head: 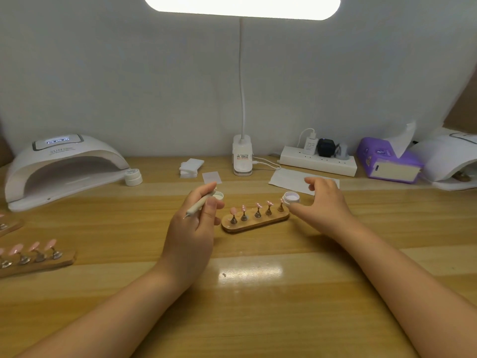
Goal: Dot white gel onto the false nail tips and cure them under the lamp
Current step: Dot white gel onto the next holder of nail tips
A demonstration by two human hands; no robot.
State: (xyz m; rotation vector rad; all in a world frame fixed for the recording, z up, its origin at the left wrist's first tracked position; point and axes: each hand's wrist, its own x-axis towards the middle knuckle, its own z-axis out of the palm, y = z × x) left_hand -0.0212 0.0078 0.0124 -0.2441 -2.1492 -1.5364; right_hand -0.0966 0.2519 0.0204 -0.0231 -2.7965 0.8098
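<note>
Near the middle of the frame we saw a wooden stand [254, 223] lying on the worktop [258, 306], with five pink nail tips [257, 205] standing on small metal holders in a row. Our left hand [192, 228], just left of the stand, held a pale dotting pen [200, 204]; its fingers [213, 205] were curled around the pen, and the thin point showed toward the lower left. Behind this hand, partly hidden, stood a small white lid or jar [219, 195]; we could not tell which. Our right hand [321, 200] hovered at the right end of the stand with its fingers loose and spread, holding nothing, close to an open gel jar [291, 197]; whether the thumb touched the jar we could not tell. At the left of the frame the white curing lamp [62, 169] rested on the worktop with its opening toward us, well apart from the stand, and a closed small jar [133, 176] stood just beside it. In the lower left a second wooden stand [38, 262] carried more pink tips. At the back were a desk lamp [242, 158], a power strip [318, 162] and a purple tissue pack [387, 161].
</note>
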